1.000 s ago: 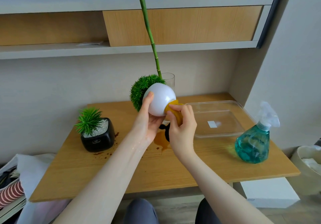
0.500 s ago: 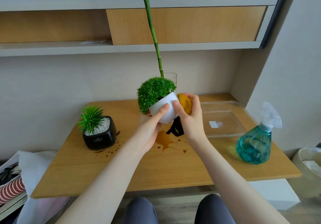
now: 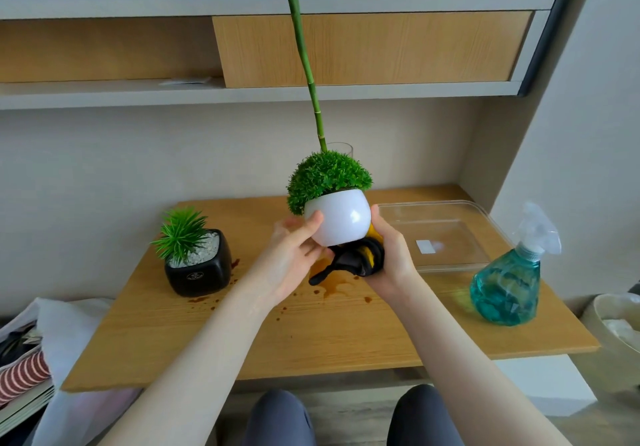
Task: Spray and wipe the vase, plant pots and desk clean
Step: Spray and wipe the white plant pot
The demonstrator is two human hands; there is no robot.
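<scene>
Overhead shelves (image 3: 242, 92), stained wooden desk (image 3: 346, 328), beige walls (image 3: 104, 155)

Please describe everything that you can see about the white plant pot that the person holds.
The white pot is round like a bowl, smooth and glossy, perhaps ceramic, with a bright highlight on its side. A dense green ball of plant fills its top. It is held upright above the desk, not resting on it. The left hand grips its left side; the right hand presses a yellow and black cloth against its lower right.
</scene>
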